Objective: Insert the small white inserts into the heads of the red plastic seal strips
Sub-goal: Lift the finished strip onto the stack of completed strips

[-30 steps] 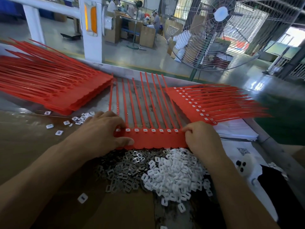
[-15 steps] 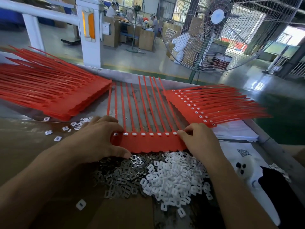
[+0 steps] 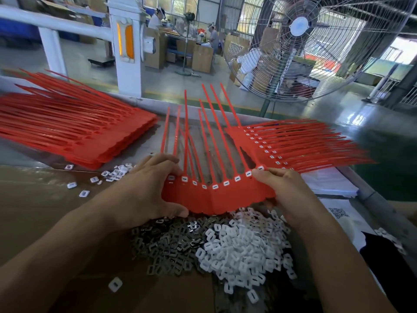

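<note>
Factory desk (image 3: 33, 199): both hands grasp a red strip sheet (image 3: 216, 197) raised above the insert pile (image 3: 243, 247), left hand (image 3: 144, 190) clenching its left end, right hand (image 3: 286, 193) its right end.

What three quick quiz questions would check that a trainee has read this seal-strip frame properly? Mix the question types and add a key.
1. True or false: the row of red seal strips is gripped at both ends, by the left hand and the right hand.
2. Which pile lies nearer the right hand? A) grey metal clips B) white inserts
3. Fill in: the stack of strips already fitted with inserts lies to the person's ____.

Key: 1 true; 2 B; 3 right
</note>
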`<act>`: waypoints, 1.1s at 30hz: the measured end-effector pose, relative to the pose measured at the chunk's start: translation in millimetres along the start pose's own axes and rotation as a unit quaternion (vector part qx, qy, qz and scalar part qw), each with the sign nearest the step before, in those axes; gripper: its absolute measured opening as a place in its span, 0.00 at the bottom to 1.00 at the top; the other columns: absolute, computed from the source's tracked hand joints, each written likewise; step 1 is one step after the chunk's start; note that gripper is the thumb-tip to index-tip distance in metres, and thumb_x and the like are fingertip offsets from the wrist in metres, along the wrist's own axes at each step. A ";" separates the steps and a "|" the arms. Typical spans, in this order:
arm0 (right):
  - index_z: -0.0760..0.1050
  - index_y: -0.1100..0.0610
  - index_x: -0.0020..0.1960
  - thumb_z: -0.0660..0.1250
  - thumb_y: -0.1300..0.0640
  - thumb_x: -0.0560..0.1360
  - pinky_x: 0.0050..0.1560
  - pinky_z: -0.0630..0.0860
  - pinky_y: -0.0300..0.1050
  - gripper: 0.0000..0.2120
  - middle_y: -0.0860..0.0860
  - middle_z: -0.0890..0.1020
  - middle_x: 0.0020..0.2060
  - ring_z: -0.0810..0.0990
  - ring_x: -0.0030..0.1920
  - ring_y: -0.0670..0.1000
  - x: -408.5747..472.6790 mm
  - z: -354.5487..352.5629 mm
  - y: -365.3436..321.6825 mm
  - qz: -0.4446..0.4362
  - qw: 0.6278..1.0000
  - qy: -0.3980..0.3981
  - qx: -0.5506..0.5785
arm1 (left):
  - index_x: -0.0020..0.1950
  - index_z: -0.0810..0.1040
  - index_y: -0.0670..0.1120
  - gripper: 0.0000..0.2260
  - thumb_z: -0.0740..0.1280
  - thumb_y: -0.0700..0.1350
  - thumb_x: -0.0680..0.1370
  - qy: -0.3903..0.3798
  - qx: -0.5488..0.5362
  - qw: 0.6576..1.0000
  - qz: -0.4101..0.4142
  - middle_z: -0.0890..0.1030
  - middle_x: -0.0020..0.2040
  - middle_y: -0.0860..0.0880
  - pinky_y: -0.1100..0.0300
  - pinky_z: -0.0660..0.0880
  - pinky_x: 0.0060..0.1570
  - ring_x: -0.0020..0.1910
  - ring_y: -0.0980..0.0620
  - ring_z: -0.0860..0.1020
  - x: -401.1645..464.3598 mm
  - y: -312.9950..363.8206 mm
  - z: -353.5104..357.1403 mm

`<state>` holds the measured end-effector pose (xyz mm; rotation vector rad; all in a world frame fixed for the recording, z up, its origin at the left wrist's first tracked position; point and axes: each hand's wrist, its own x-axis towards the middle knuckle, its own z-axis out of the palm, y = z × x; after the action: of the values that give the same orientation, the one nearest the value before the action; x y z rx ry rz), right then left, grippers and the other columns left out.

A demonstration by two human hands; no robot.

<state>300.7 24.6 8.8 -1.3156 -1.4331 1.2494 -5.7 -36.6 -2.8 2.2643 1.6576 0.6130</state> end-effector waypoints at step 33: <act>0.81 0.57 0.45 0.69 0.53 0.81 0.22 0.68 0.38 0.10 0.52 0.79 0.25 0.73 0.20 0.49 13.8 -2.9 -0.3 -0.027 0.982 0.169 0.085 | 0.70 0.74 0.54 0.28 0.69 0.62 0.72 0.195 0.029 0.980 0.003 0.65 0.77 0.51 0.48 0.64 0.71 0.74 0.49 0.62 0.8 0.3 4.9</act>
<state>301.6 38.6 8.9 -1.2917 -1.0920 1.0301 -2.9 -35.7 -6.7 2.2992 1.8597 1.0805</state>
